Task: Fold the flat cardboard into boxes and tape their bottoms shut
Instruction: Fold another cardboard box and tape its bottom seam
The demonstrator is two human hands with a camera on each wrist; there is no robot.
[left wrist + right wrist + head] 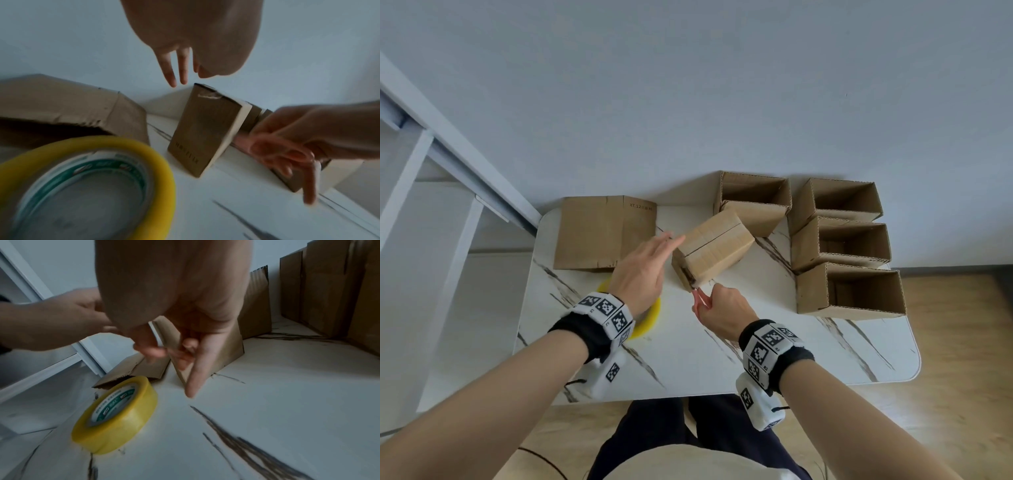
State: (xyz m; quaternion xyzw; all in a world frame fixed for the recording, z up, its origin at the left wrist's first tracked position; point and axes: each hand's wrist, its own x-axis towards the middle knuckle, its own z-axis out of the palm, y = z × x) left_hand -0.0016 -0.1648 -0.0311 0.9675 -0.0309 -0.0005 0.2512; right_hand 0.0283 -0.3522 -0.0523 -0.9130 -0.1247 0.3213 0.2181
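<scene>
A folded cardboard box (714,250) (205,129) (234,344) stands tilted mid-table, closed flaps up, with a seam across that face. My left hand (671,240) (180,76) reaches toward its upper left corner with straight fingers; whether they touch it cannot be told. My right hand (709,305) (164,352) is at the box's near lower corner, fingers curled round a small red tool (700,297) whose tip meets the cardboard. The little finger sticks out. A yellow tape roll (650,318) (102,178) (115,415) lies flat under my left wrist.
A stack of flat cardboard (602,233) (61,105) lies at the back left. Several open-topped boxes (842,243) stand along the right and back of the white marble table (722,359). A wall runs behind the table, and a white frame (448,154) stands to the left.
</scene>
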